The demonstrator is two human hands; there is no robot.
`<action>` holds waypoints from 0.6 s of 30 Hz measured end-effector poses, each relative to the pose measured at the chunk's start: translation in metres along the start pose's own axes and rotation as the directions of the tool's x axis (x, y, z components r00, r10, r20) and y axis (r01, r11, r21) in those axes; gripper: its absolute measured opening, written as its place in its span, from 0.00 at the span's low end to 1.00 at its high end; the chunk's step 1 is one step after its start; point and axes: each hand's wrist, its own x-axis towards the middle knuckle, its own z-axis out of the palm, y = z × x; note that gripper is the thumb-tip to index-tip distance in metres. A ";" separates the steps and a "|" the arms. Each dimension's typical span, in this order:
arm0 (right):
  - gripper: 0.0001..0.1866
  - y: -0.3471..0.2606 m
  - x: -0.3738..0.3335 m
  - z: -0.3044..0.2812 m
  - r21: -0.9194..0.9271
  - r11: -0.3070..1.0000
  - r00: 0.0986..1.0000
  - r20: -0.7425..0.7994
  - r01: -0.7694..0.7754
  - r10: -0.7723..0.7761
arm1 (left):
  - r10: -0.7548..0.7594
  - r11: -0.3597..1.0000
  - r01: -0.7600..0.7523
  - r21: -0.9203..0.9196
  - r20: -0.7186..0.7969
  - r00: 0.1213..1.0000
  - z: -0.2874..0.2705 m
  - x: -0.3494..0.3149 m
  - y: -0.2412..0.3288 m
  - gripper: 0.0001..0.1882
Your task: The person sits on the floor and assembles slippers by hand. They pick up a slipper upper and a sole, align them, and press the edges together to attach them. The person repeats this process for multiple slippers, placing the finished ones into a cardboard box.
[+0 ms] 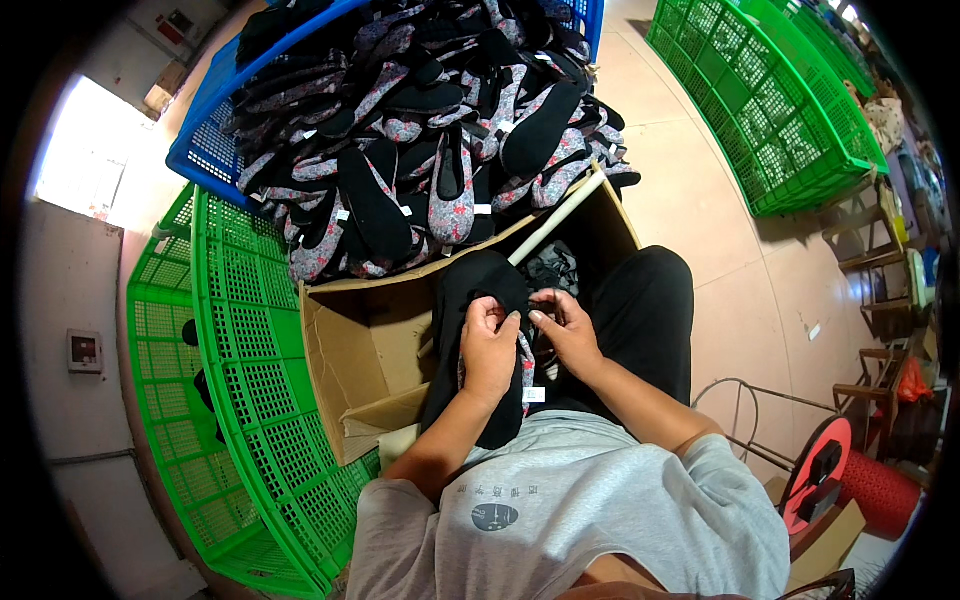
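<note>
A black fabric slipper with a grey-and-red floral side (527,360) and a white tag (534,394) lies along my left thigh. My left hand (489,350) is closed on it, thumb and fingers gripping the black cloth near its far end. Just to the right, my right hand (570,335) is closed in a pinch by the slipper's edge; whatever lies between those fingertips is too small to make out. Black trousers behind the slipper blur its outline. Beyond my knees, many similar slippers (452,195) are heaped together.
The heap fills a blue crate (207,150) and overhangs an open cardboard box (340,345) with a pale tube (560,215) across it. Green crates (250,330) stand at my left, and more green crates (750,100) at far right. A red round-ended object (818,470) sits right.
</note>
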 end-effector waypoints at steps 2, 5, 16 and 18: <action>0.15 0.004 0.010 -0.003 -0.223 0.966 0.991 0.069 0.129 -0.117 | 0.011 1.000 -0.011 -0.023 0.007 1.000 -0.002 0.002 -0.006 0.14; 0.15 -0.004 0.017 0.005 -0.190 0.971 0.986 0.106 0.144 -0.125 | 0.029 1.000 -0.029 -0.009 0.004 1.000 -0.003 0.003 -0.010 0.13; 0.04 0.000 0.038 0.001 -0.212 0.975 0.992 0.121 0.066 -0.041 | 0.101 0.979 -0.099 0.177 -0.003 0.995 0.001 -0.001 0.008 0.16; 0.04 -0.003 0.038 0.003 0.002 1.000 0.996 0.089 0.000 0.000 | 0.119 0.968 -0.114 0.225 -0.009 0.993 0.001 -0.005 0.017 0.18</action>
